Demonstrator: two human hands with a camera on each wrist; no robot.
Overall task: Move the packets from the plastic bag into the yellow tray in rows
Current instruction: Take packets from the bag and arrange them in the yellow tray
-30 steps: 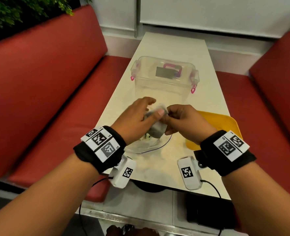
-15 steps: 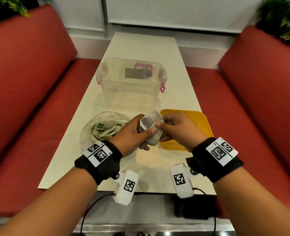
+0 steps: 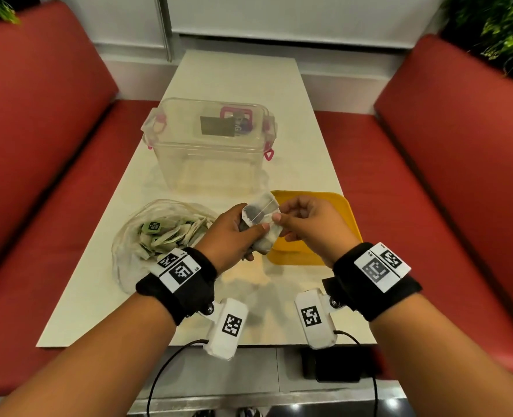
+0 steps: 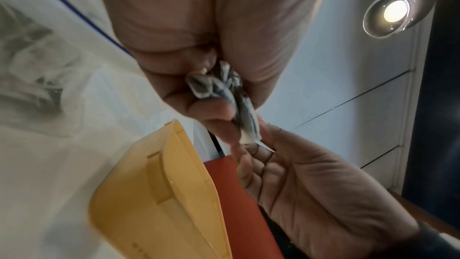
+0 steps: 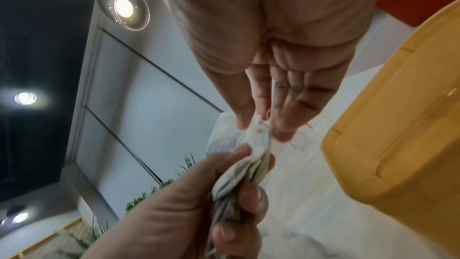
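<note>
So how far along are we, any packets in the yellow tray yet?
No rows yet: the visible part of the yellow tray shows no packets. In hand: the left hand grips a bunch of packets, and the right hand pinches one at its edge. Left to do: lay these in rows, then the many packets in the plastic bag.

Bag (image 3: pixel 146 236) left of tray (image 3: pixel 339 212); box (image 3: pixel 207 152) behind.
</note>
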